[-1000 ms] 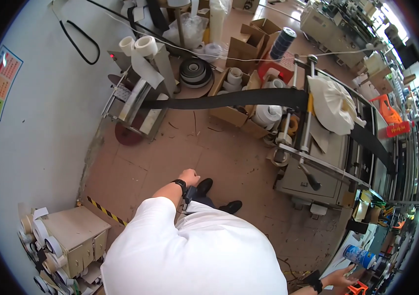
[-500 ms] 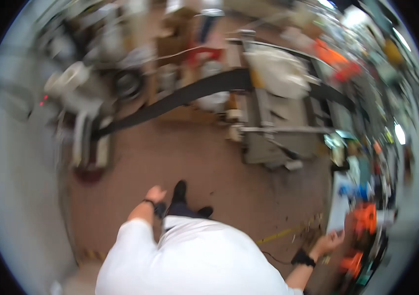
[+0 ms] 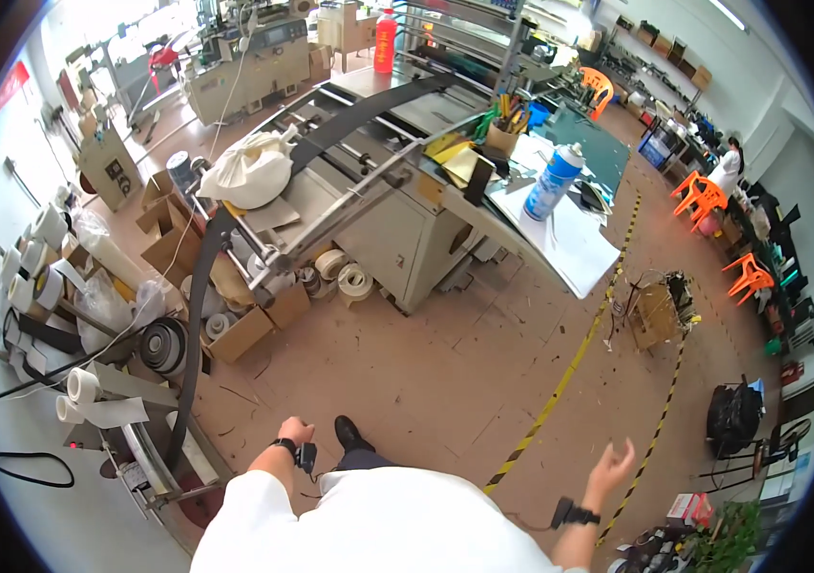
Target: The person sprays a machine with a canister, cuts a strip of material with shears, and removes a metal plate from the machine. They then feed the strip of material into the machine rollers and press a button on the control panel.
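Note:
My left hand [image 3: 296, 430] hangs low over the floor near my left side, its fingers curled loosely inward, with nothing seen in it. A dark band with a small box is strapped at that wrist. Out to the right, my right hand [image 3: 612, 466] is open, thumb and fingers apart, holding nothing. It also wears a black wrist strap [image 3: 574, 516]. Neither hand touches anything. Nearest to the left hand is a roller stand [image 3: 199, 449] from which a long black belt of material [image 3: 199, 315] rises to a grey machine [image 3: 383, 244].
On the machine lie a white cloth bag [image 3: 252, 170] and a blue-white spray can [image 3: 554, 181]. Cardboard boxes [image 3: 240, 334] and tape rolls [image 3: 354, 281] sit below. Yellow-black tape [image 3: 560, 392] marks the floor. A carton [image 3: 655, 320], orange chairs [image 3: 703, 196] and a person [image 3: 729, 170] are at right.
My view has swung rightward and up, so the machine, spray can and room's far side show sharply. My right hand has opened its fingers and shifted slightly; my left hand stays low.

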The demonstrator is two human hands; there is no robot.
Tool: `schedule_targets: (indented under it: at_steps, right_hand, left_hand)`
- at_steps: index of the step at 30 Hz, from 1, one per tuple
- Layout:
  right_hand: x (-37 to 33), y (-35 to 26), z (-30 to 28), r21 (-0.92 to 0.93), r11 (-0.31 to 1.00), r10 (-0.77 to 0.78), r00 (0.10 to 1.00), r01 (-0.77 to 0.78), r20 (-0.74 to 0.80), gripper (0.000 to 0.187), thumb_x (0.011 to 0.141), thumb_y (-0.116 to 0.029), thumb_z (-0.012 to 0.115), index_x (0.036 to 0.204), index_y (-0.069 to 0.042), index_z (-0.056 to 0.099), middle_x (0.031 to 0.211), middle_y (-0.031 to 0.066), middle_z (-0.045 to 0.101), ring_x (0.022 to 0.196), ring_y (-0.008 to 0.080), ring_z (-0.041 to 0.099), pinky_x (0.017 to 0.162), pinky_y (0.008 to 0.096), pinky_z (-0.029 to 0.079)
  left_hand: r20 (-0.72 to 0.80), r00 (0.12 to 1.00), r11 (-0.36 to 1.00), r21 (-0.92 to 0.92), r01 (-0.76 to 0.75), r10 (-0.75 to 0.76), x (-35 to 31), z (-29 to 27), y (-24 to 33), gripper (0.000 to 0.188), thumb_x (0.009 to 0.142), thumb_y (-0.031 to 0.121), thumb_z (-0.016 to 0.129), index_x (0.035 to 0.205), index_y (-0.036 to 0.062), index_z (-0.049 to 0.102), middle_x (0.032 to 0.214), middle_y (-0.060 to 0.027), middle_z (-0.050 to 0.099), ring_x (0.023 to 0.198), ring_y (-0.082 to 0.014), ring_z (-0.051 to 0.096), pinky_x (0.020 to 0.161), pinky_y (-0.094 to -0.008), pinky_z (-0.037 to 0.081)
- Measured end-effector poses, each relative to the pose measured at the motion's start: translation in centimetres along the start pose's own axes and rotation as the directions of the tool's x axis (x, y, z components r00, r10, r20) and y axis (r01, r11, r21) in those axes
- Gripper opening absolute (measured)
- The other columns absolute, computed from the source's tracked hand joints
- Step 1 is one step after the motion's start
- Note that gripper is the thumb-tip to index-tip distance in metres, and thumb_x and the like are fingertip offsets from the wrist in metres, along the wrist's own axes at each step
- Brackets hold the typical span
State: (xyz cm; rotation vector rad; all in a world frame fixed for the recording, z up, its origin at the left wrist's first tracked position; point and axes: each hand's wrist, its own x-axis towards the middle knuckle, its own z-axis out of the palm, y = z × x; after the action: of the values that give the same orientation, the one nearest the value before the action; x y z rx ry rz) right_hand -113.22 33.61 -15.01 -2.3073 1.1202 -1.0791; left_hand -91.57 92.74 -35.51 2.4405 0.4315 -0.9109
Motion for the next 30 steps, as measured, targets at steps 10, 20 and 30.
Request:
schedule_targets:
  at_steps: [10, 20, 30]
  right_hand:
    - [-8.7, 15.5, -9.4, -0.108, 0.834, 0.532, 0.840, -0.541, -0.106, 0.038, 0.088, -0.014, 0.063, 0.122, -0.003, 0.051, 0.119, 0.0131, 0.054, 0.086, 0.0200, 0.057, 0.072, 0.0302, 0.046]
    - [2.9, 14.0, -0.5, -0.162, 0.767, 0.641, 0.746, -0.621, 0.179, 0.039, 0.085, -0.018, 0.068, 0.120, -0.006, 0.054, 0.115, 0.0120, 0.059, 0.084, 0.0192, 0.061, 0.073, 0.0308, 0.051]
    - [10.5, 31.3, 2.6, -0.371, 0.275, 0.943, 0.174, -0.887, 0.283, 0.035, 0.084, -0.018, 0.065, 0.114, 0.000, 0.060, 0.105, 0.0136, 0.066, 0.079, 0.0227, 0.066, 0.068, 0.0339, 0.053]
  left_hand:
    - [0.191, 0.916, 0.894, 0.219, -0.390, 0.353, -0.8, 10.5, 18.6, 0.036, 0.078, 0.033, 0.058, 0.096, 0.0047, 0.070, 0.102, -0.0213, 0.066, 0.099, -0.0369, 0.062, 0.088, -0.0402, 0.049]
    - [0.425, 0.815, 0.690, 0.449, -0.568, 0.395, 5.9, 21.2, 34.1, 0.041, 0.078, 0.037, 0.055, 0.096, 0.0039, 0.070, 0.103, -0.0227, 0.065, 0.099, -0.0384, 0.061, 0.088, -0.0420, 0.048]
    - [0.616, 0.707, 0.618, 0.417, -0.666, 0.347, 11.9, 28.8, 44.5, 0.045, 0.080, 0.047, 0.057, 0.093, 0.0068, 0.070, 0.102, -0.0203, 0.066, 0.098, -0.0369, 0.062, 0.085, -0.0410, 0.048]
